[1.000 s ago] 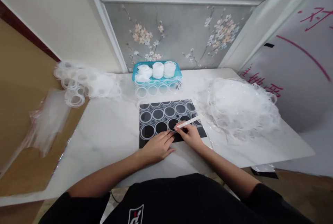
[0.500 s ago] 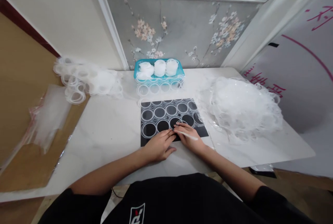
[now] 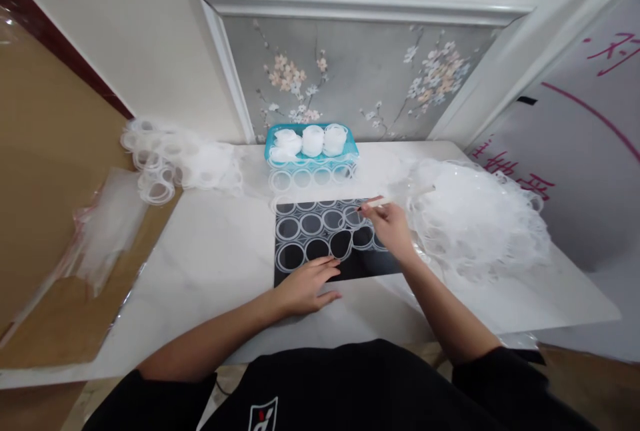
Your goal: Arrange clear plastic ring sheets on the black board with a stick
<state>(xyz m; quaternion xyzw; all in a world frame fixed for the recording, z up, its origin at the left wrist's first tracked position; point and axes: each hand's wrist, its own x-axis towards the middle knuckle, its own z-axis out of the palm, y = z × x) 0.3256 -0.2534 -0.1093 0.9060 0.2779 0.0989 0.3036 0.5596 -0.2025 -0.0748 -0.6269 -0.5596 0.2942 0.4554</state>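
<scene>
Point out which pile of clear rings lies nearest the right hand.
The big heap at the table's right, just beyond the right hand; the smaller pile lies at the far left.

I see a white marble-look table [image 3: 210, 264], black mat [image 3: 370, 264] near its front edge with clear rings on it, teal tray [image 3: 310, 151] at the back, ring heap [image 3: 185, 161] back left, bigger white heap [image 3: 480, 217] at right, left hand [image 3: 305, 284] flat on the tabletop

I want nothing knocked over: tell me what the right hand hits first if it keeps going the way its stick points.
The right hand aims its thin stick up and left over the black mat. First in line, probably, are the clear rings before the blue tray; depth is unclear.
</scene>
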